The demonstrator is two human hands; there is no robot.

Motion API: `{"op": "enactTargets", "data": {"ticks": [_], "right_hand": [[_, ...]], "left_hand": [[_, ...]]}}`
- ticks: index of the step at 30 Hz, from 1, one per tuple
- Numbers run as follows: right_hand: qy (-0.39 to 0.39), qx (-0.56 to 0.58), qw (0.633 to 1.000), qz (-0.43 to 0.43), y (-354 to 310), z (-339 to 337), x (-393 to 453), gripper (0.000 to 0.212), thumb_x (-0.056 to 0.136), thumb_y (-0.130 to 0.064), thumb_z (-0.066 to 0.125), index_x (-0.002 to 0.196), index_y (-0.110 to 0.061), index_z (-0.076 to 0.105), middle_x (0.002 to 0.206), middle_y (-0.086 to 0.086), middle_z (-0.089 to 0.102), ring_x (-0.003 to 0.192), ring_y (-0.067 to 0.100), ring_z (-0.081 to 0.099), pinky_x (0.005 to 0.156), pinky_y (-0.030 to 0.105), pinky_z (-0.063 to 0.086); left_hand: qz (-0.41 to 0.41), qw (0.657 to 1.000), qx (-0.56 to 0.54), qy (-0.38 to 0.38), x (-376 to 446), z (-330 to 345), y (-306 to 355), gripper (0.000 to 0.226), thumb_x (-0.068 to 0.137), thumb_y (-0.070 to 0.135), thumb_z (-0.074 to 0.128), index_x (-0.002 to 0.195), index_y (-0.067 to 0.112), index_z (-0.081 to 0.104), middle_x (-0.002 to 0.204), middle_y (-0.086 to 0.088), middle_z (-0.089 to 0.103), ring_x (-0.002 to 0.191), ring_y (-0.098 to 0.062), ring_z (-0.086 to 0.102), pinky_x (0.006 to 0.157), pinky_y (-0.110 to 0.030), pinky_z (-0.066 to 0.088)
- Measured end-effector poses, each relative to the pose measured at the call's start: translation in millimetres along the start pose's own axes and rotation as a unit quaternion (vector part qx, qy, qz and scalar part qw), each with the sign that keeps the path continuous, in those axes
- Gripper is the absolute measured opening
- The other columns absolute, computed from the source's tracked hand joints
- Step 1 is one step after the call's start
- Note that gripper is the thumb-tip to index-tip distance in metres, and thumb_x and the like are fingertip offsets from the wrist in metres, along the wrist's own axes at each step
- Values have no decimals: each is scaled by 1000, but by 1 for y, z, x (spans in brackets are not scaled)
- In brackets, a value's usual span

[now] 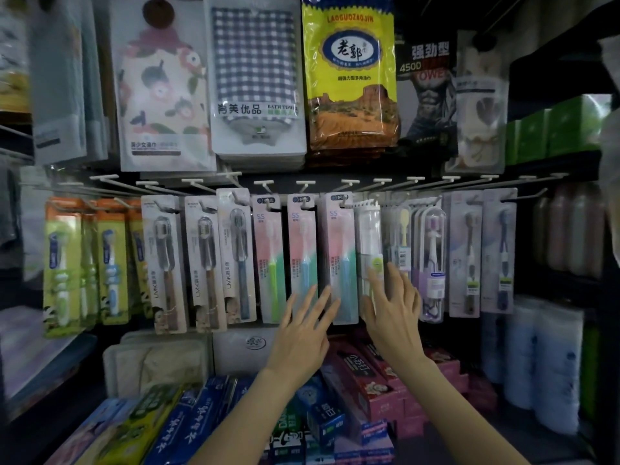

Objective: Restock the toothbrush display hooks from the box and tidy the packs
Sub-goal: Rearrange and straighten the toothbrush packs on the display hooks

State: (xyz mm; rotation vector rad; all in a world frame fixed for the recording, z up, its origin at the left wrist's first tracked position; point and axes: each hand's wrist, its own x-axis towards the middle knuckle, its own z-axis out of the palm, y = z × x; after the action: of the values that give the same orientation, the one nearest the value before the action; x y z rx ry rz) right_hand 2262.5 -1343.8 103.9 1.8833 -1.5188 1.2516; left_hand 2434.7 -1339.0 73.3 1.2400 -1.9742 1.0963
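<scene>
My right hand point(391, 307), fingers spread, touches the clear toothbrush pack point(369, 250) hanging upright above it. My left hand point(303, 325), also spread, lies below the pink packs point(337, 256).

toothbrush packs point(337, 256): glossy plastic on card | hooks point(265, 186): white-tipped metal wire

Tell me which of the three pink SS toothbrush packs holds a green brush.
The leftmost pink pack, beside the grey packs. Its brush handle is green, while the middle pack and the right pack each hold a blue one.
</scene>
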Motion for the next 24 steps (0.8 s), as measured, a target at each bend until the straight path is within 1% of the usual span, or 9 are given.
{"op": "enactTargets", "data": {"ticks": [2,4,8,11,13,16,21,23,24], "right_hand": [[20,4,1000,-5,-9,-4,1,44,91,-28,46,132,-14,43,135,23,46,122,42,41,90,59,42],[23,13,999,-21,-24,-6,3,45,91,-30,34,130,-12,47,135,24,45,124,37,33,92,57,41],[10,57,996,-70,-69,-5,5,38,87,-17,44,124,-6,49,130,25,45,116,40,42,84,51,48],[-16,154,979,-136,-119,-2,3,40,88,-3,49,128,-4,44,130,20,40,102,35,53,74,37,49],[-30,205,965,-160,-161,2,0,43,90,-2,49,132,-4,40,132,15,39,100,26,50,76,28,44],[-71,318,934,-145,-231,12,-2,44,94,-5,46,136,-9,36,130,7,39,100,15,46,80,15,33],[-198,435,875,-79,-316,38,0,47,96,-10,46,141,-14,30,141,4,38,125,20,45,101,25,40],[-202,427,880,-56,-340,54,1,51,96,-11,46,144,-13,26,145,3,36,131,17,39,103,21,33],[-190,412,890,-46,-349,60,0,53,96,-11,46,144,-13,25,145,3,35,131,16,39,101,20,32]], "left_hand": [[-16,1000,8,-4,-8,-8,-14,58,83,21,34,141,17,33,148,-5,36,137,-24,25,113,-45,11],[-32,999,12,-3,-17,-17,-32,57,83,18,38,141,16,34,148,-5,34,137,-24,24,114,-43,4],[-79,996,-7,29,-36,-43,-75,76,66,4,68,135,14,37,143,-5,42,132,-22,31,111,-41,11],[-174,981,-33,77,-58,-68,-121,76,65,-1,72,132,9,38,136,-12,50,126,-22,34,107,-42,22],[-242,966,-32,80,-77,-83,-155,71,68,-2,72,132,5,43,135,-15,50,126,-24,36,107,-43,28],[-309,949,-33,52,-104,-102,-204,66,79,3,65,139,2,37,145,-14,38,133,-29,36,110,-43,25],[-308,949,-44,47,-119,-111,-255,71,79,7,68,140,-2,33,145,-21,35,132,-37,37,105,-53,35],[-321,942,-80,60,-119,-112,-270,74,84,11,63,145,4,22,152,-18,22,140,-32,24,111,-49,28],[-325,937,-107,71,-118,-114,-274,75,87,13,60,147,7,15,155,-15,13,143,-29,15,117,-41,18]]}}
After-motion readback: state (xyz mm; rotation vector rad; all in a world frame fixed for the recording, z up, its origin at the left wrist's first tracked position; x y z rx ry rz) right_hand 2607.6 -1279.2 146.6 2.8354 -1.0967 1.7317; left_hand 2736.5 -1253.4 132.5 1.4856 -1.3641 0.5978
